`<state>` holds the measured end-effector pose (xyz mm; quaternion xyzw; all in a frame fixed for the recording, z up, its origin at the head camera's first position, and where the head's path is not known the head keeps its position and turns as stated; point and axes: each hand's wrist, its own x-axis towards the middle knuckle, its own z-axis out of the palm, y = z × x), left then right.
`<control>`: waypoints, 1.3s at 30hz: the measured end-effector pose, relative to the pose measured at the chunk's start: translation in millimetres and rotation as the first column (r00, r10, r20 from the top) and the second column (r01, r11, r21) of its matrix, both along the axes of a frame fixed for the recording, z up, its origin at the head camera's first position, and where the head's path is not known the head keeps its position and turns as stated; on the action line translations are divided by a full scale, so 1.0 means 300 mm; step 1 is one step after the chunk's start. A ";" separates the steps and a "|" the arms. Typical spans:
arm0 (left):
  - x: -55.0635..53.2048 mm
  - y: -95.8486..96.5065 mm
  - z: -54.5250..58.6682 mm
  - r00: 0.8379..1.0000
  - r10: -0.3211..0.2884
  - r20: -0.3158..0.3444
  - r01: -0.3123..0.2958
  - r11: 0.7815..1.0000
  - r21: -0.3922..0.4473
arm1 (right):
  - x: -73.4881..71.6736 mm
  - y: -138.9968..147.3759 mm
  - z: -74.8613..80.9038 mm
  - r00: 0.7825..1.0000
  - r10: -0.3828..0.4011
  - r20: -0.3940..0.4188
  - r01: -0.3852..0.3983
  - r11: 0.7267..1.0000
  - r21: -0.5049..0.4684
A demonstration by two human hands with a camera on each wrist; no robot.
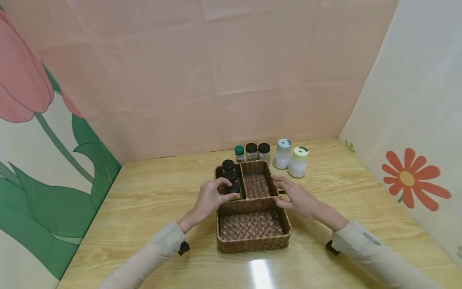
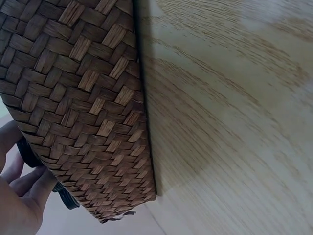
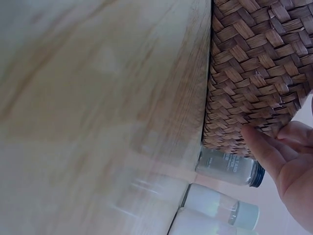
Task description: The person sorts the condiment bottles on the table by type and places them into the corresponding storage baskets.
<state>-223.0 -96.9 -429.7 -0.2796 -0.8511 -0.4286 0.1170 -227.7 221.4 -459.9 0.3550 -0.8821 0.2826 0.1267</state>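
Observation:
A brown woven basket (image 1: 253,245) with three compartments stands on the table. Its back left compartment holds a row of three black-lidded jars (image 1: 228,165). My left hand (image 1: 211,197) pinches the nearest jar (image 1: 233,187) by its black lid, the jar standing inside that compartment. In the left wrist view the fingers (image 2: 36,188) reach over the basket's woven side. My right hand (image 1: 296,197) rests at the basket's right side, thumb by the rim and fingertips (image 3: 252,134) against the outer wall. The back right and front compartments show bare woven bottoms.
Behind the basket stand a green-lidded bottle (image 1: 239,152) and two black-lidded clear jars (image 1: 252,151). To their right are a blue-topped container (image 1: 282,154) and a yellow-topped container (image 1: 298,162). A peach-coloured sheet (image 1: 216,80) hangs along the table's back edge.

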 end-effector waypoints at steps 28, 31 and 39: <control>0.005 -0.052 0.001 0.996 -0.056 0.075 0.044 0.988 0.150 | -0.028 0.005 0.002 1.000 -0.006 -0.003 0.006 0.999 0.050; 0.005 -0.063 -0.005 0.998 -0.063 0.018 0.059 0.982 0.180 | -0.031 0.001 0.016 0.999 0.010 -0.035 -0.007 0.996 0.084; 0.023 -0.089 -0.030 0.990 -0.004 -0.144 0.030 0.983 0.181 | -0.007 -0.005 0.079 0.991 0.050 -0.127 -0.012 0.959 0.282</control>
